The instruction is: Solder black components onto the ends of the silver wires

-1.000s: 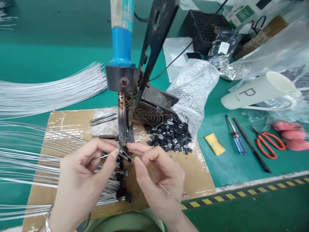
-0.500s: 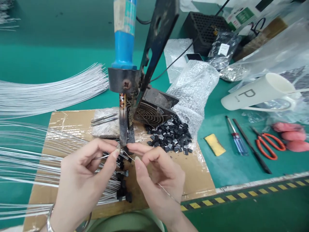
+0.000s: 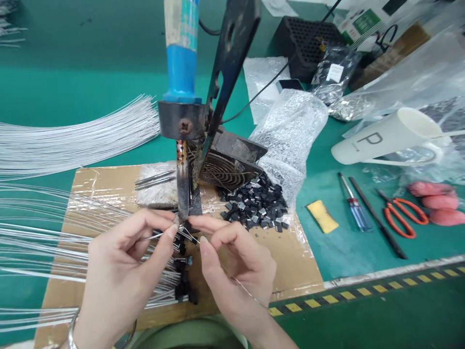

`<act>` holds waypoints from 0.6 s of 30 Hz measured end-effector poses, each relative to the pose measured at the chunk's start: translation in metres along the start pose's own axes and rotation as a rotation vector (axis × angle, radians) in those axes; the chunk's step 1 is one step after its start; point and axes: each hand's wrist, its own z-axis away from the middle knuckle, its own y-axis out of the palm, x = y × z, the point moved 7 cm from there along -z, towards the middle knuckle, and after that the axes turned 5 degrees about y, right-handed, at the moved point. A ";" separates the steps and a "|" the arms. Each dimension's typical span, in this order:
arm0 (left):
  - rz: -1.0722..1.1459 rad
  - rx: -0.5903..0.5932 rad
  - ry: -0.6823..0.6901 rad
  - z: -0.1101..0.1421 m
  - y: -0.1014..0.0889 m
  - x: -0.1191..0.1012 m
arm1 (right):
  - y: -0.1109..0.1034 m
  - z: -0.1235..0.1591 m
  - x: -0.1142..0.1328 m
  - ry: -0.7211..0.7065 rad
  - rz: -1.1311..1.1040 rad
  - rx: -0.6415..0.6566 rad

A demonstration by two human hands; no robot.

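Wire (image 3: 156, 236): left hand (image 3: 127, 261) pinching, left of iron (image 3: 180, 77); probably light, springy.
Solder (image 3: 249, 292): right hand (image 3: 240, 259) pinching, right of iron; probably soft, hold near end.

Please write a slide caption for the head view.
Left hand and right hand hold thin wires at a tip-down soldering iron.

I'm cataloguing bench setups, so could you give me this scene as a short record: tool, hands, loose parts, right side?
Tool: soldering iron, tip down in a black clamp
Left hand: pinching a wire near the iron's tip
Right hand: holding a thin metallic strand
Loose parts: black pieces piled near a fan grille
Right side: yellow pad, screwdriver, pliers, white cup, among others
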 end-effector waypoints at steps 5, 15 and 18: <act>0.000 0.010 0.000 0.000 0.001 -0.001 | -0.001 0.000 0.001 -0.017 0.023 -0.008; 0.029 -0.020 0.026 -0.001 0.000 -0.004 | 0.001 0.000 0.006 -0.028 0.035 -0.015; -0.014 -0.025 0.026 0.000 -0.002 -0.003 | 0.001 0.000 0.006 -0.032 0.047 -0.015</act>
